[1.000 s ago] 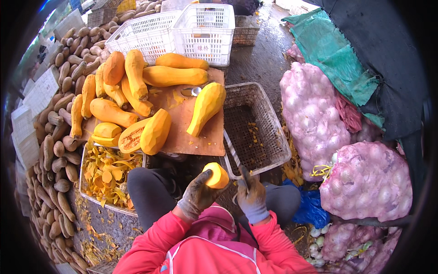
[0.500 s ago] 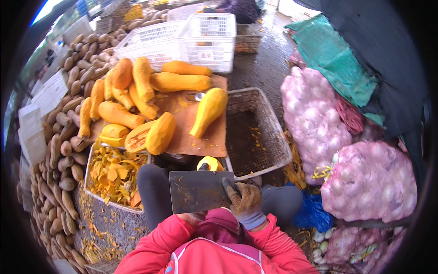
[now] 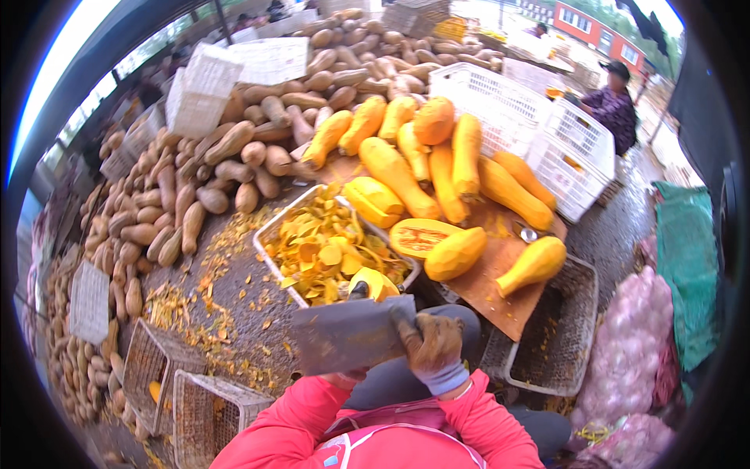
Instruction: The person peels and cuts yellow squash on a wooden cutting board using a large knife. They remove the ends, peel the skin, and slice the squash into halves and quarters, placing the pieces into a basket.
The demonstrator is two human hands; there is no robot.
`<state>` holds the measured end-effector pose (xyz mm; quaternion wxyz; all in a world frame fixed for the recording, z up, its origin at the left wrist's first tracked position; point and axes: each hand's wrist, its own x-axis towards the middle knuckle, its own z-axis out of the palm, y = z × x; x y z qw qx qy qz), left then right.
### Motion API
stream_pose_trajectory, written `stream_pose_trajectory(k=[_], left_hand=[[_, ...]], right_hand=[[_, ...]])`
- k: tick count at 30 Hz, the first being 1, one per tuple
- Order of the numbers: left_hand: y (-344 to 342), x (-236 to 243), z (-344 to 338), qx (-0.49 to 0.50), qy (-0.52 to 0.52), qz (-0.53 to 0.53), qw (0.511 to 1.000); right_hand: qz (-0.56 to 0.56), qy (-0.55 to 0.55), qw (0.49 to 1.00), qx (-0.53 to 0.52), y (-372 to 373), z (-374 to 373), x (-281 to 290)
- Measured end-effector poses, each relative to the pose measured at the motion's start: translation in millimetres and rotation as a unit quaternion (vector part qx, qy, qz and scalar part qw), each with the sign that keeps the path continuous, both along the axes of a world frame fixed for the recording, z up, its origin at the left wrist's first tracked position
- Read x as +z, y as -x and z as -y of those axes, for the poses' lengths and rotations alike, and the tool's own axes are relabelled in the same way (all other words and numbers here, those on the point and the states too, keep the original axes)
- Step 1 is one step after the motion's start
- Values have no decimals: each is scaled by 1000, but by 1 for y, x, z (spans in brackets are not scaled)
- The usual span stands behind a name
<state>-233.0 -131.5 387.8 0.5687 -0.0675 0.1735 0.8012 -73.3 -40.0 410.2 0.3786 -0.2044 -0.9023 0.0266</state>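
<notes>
A broad, dark cleaver (image 3: 344,338) lies level across my lap, its flat face up. My right hand (image 3: 431,341), in a stained work glove, is closed round its right end, the fingers over the blade's corner. Just beyond the blade, my left hand (image 3: 358,291) shows a dark gloved fingertip against a cut piece of peeled orange squash (image 3: 377,283). The cleaver hides the rest of that hand and the piece's lower part. Below them stands a white crate (image 3: 275,270) heaped with orange peelings (image 3: 324,244).
Peeled squash (image 3: 398,178) and a halved one (image 3: 422,237) lie on a brown board (image 3: 500,293), over a dirty crate (image 3: 587,328). Unpeeled squash (image 3: 226,144) pile up left. Crates (image 3: 207,426) stand lower left, onion sacks (image 3: 625,344) right. Another person (image 3: 613,109) sits far right.
My view has swung to the left, so the board and sacks appear farther right. The cleaver and squash piece are now in front of the peelings crate. Both hands keep their hold.
</notes>
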Motion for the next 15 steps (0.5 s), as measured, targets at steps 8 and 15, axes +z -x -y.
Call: stream_pose_trajectory(k=[8, 15], left_hand=[[64, -53, 48, 231, 233, -827, 456], [70, -85, 74, 42, 152, -506, 848]], right_hand=[[114, 36, 986, 117, 79, -24, -2], [148, 71, 966, 199, 94, -7, -8]])
